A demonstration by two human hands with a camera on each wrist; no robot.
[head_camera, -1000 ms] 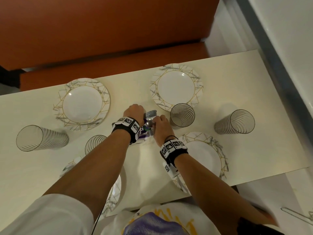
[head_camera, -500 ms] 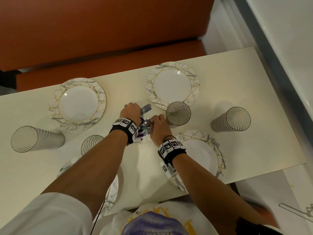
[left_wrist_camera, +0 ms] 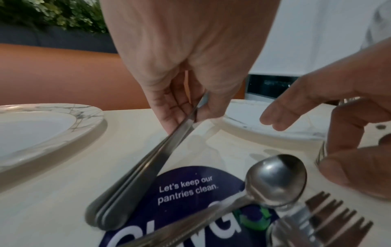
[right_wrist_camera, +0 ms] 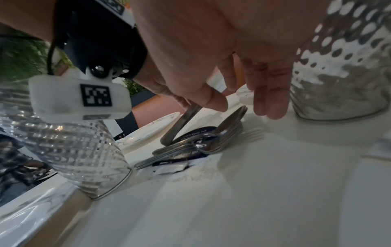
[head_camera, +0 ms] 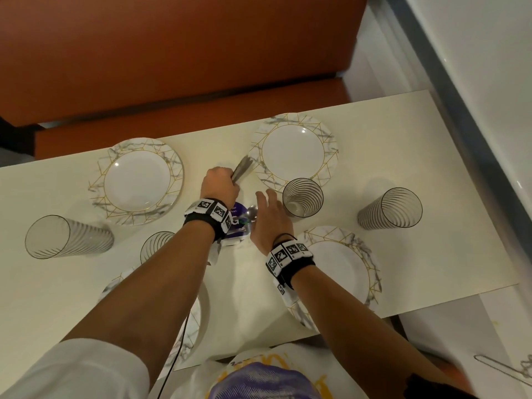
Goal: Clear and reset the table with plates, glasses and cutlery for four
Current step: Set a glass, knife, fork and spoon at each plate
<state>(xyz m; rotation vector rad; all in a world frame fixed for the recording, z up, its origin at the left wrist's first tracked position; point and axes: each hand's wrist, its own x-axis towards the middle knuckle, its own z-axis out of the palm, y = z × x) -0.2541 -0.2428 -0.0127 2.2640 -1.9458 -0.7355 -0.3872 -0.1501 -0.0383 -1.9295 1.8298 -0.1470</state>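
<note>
**Table inventory: four plates, four glasses, cutlery at centre**

Near edge: two marble-rimmed plates, one under the left forearm (head_camera: pixel 198 306), one under the right wrist (head_camera: pixel 345 272). Just beyond, a ribbed glass (head_camera: pixel 157 244) stands beside the left arm; another (head_camera: pixel 67 237) stands toward the left end of the table (head_camera: pixel 431 156).

Centre: a purple printed card (left_wrist_camera: pixel 188 188) carrying loose spoons (left_wrist_camera: pixel 277 177) and forks (left_wrist_camera: pixel 338 215). The right hand (head_camera: pixel 269 218) hovers over them, fingers straight and spread, holding nothing. The left hand (head_camera: pixel 218 184) grips a bundle of knives (left_wrist_camera: pixel 135 180), handle ends down at the card's edge, blades pointing toward the far edge.

Right of centre: two glasses, one (head_camera: pixel 302 197) beside the right hand, one (head_camera: pixel 391 208) toward the right end.

Far edge: two plates, left (head_camera: pixel 138 180) and right (head_camera: pixel 293 151).
</note>
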